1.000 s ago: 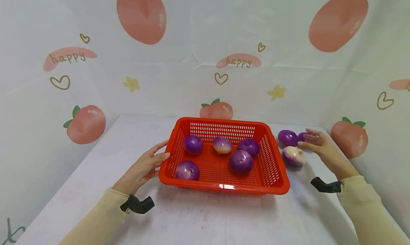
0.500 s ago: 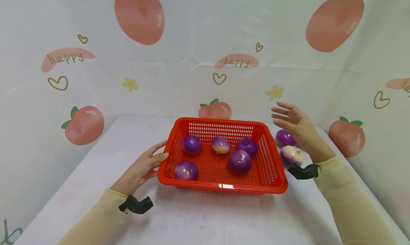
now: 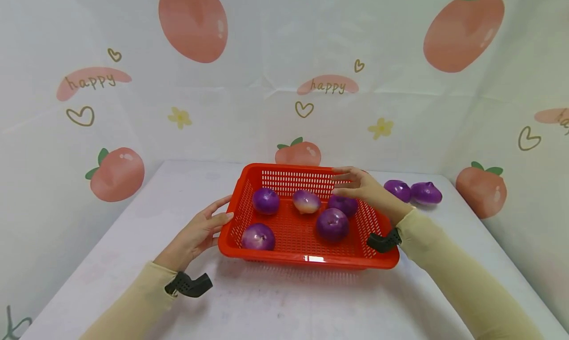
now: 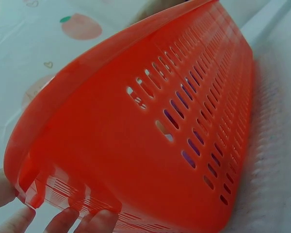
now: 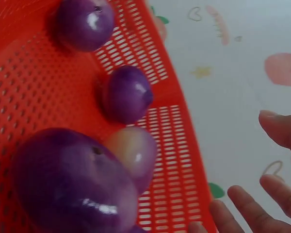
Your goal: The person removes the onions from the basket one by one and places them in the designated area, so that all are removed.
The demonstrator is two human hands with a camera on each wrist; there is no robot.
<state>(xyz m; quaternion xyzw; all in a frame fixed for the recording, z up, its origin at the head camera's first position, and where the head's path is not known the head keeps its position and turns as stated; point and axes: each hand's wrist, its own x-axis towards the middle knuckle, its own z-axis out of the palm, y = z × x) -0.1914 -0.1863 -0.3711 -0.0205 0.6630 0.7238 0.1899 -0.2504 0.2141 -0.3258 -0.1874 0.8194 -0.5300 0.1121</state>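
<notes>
The red plastic basket (image 3: 284, 256) stands on the table, its walls full of slots. At its left end my left hand (image 3: 195, 233) holds the rim, thumb at the edge and fingers (image 4: 63, 221) against the outer wall. Several purple onions lie inside, among them a large onion (image 3: 332, 225), a paler onion (image 3: 306, 201) and one onion (image 3: 259, 237) in the near left corner. My right hand (image 3: 366, 188) is over the basket's right end with its fingers spread and nothing in them. It partly covers the far right onion (image 3: 343, 206).
On the table right of the basket lie two purple onions, one onion (image 3: 397, 190) close to the basket and the other onion (image 3: 426, 193) beside it. A printed white cloth (image 3: 249, 122) hangs behind the table (image 3: 200, 182).
My right hand has moved left from above the onions on the right to over the basket. My right arm now hides the white-and-purple onion. My left hand stays at the basket.
</notes>
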